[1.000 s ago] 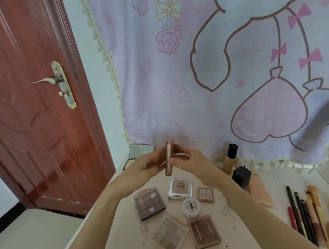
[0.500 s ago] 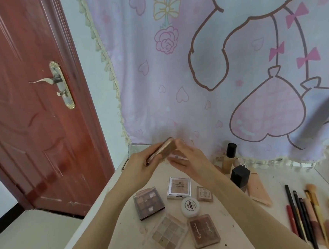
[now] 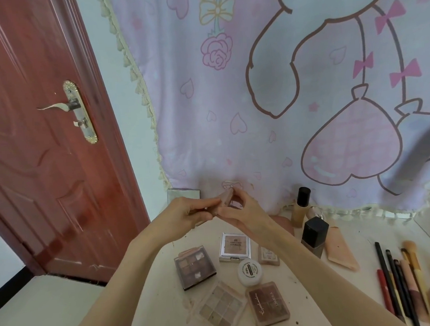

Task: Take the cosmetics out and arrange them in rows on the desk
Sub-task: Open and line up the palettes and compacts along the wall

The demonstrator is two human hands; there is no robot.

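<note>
1. Both hands meet above the back of the desk [image 3: 163, 274], holding a small pinkish compact [image 3: 226, 197] between them.
2. The left hand [image 3: 187, 215] pinches its left side with curled fingers.
3. The right hand [image 3: 244, 212] grips its right edge.
4. Eyeshadow palettes [image 3: 195, 267] lie below.

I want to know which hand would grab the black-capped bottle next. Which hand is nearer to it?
Right. The right hand is up beside the black-capped bottle, just to its left; the left hand is farther left, past the right hand.
</note>
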